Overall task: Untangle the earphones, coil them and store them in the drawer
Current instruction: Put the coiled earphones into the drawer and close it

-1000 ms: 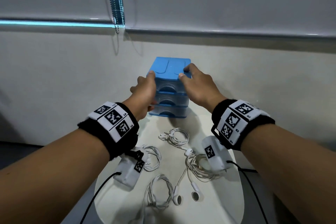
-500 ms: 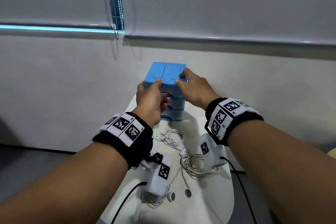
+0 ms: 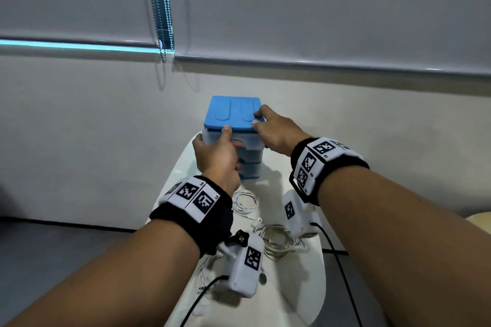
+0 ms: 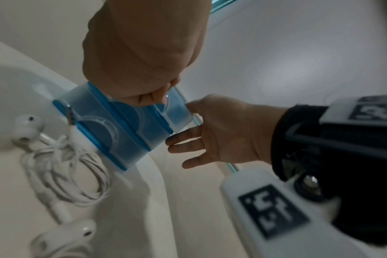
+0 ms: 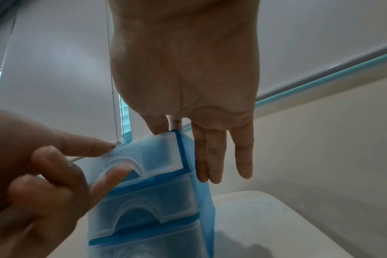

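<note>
A small blue drawer unit (image 3: 233,114) with three translucent drawers stands at the far end of the white table (image 3: 300,287). My left hand (image 3: 220,151) pinches the front of the top drawer (image 5: 157,157), thumb on its upper edge and a finger in the handle recess. That drawer sticks out slightly. My right hand (image 3: 276,133) presses on the unit's lid, its fingers (image 5: 216,157) straight down the right side. White earphones lie nearer me: a coiled set (image 3: 245,203), a tangled bundle (image 3: 279,241) and another set (image 3: 207,265) partly hidden under my left wrist.
The wall rises right behind the unit, with a bead chain (image 3: 162,42) hanging from the blind above. The table is narrow and rounded, and its edges drop off on both sides. Black cables (image 3: 342,273) trail from the wrist cameras.
My left hand left the unit's left side and came round to the top drawer's front, which it now pinches. The drawer has slid out a little. My right hand stayed on the lid.
</note>
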`<control>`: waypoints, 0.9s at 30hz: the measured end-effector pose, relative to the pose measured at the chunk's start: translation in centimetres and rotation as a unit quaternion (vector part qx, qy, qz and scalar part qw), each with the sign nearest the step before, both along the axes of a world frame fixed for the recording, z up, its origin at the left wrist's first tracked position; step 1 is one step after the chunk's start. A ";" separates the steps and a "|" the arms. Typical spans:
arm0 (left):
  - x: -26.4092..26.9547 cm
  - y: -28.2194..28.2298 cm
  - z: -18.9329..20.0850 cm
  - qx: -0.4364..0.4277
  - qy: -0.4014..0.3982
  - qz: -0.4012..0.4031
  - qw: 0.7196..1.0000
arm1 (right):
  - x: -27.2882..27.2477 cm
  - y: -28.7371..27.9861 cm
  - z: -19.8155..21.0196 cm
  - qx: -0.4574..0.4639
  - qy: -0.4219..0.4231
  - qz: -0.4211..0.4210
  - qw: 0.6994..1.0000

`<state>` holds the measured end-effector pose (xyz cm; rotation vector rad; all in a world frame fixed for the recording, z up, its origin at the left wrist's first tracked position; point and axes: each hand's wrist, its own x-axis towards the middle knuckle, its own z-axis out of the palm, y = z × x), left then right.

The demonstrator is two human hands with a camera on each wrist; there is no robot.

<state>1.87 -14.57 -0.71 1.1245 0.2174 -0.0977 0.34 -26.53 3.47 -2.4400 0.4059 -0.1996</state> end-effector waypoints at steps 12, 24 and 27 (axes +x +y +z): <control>0.8 5.4 0.7 0.328 -0.141 -0.132 0.925 | 0.2 0.3 0.3 -0.036 0.009 0.001 0.999; 1.7 8.1 1.4 0.471 -0.218 -0.196 0.832 | -1.1 0.2 0.9 -0.055 -0.006 0.013 0.998; 1.6 7.9 1.3 0.480 -0.223 -0.185 0.828 | -3.2 -0.7 0.3 -0.059 -0.057 -0.057 0.995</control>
